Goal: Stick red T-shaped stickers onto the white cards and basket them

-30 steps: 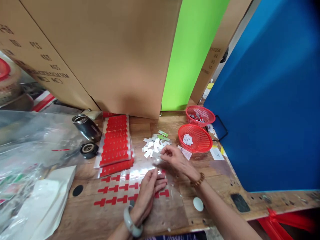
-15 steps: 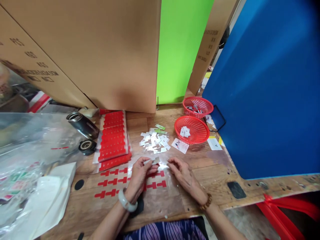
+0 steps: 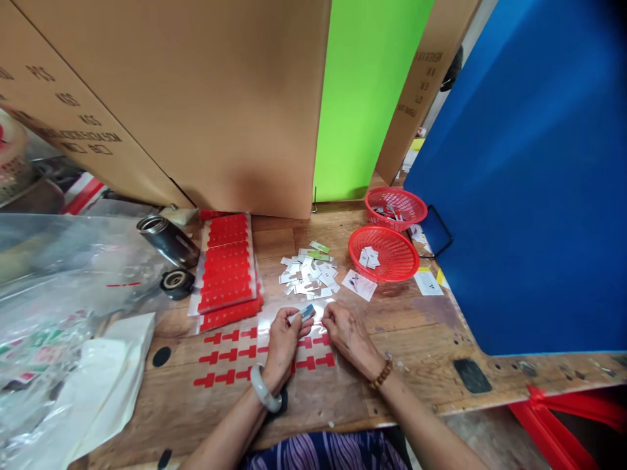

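Note:
Between the thumb and fingers of my left hand [image 3: 284, 346] is a small flat card piece [image 3: 307, 313], its shiny face looking grey-blue. My right hand [image 3: 350, 336] is just to its right, with fingers curled together at the edge of a clear sheet; whatever they pinch is hidden. That clear sheet lies flat under both hands and carries rows of red T-shaped stickers [image 3: 228, 354]. Just beyond my hands is a loose pile of small white and silvery card pieces [image 3: 311, 273], with a couple of green ones on top.
A red basket [image 3: 401, 264] holds several white cards; another red basket [image 3: 421, 207] stands behind it. Stacked red sticker sheets [image 3: 225, 267], an uncapped dark flask [image 3: 171, 243] and its lid [image 3: 177, 283] are left. Cardboard [image 3: 220, 104] and a blue panel [image 3: 529, 196] border the table.
The card piece in my left hand has tilted up, and its face now looks bluer. My right hand has moved in closer to the left, its fingers drawn together. The view has shifted slightly.

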`<state>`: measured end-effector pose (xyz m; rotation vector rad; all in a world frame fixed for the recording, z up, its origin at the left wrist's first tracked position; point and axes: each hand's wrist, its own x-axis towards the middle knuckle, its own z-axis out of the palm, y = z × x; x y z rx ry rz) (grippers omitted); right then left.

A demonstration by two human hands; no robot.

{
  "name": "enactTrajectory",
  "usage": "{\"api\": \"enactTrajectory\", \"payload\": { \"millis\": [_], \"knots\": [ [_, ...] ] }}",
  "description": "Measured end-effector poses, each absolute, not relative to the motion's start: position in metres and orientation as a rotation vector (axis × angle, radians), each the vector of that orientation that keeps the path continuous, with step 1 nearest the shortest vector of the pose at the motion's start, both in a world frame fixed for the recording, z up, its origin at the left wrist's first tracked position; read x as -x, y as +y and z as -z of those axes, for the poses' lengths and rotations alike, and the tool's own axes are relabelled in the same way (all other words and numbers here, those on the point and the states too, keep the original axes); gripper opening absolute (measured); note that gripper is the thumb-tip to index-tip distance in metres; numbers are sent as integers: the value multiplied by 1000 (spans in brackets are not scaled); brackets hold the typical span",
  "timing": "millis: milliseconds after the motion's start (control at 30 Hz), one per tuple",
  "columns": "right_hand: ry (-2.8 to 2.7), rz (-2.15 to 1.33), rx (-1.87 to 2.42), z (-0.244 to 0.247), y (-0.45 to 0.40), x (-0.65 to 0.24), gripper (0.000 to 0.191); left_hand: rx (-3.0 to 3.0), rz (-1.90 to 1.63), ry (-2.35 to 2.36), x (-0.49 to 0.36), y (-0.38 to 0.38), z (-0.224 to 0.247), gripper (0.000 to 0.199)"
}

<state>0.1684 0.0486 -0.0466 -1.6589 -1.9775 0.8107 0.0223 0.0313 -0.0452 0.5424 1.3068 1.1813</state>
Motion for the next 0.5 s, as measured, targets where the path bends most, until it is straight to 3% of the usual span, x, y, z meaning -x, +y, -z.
{"api": "enactTrajectory", "payload": {
  "millis": [267,500],
  "knots": [
    [-1903,-670,1437,52,27,-165,19,-417,-1247,1253,-23,28,48,27],
    [-1822,-731,1557,57,35,-161,16,-329,-1284,1211,-22,29,50,14]
  ]
}}
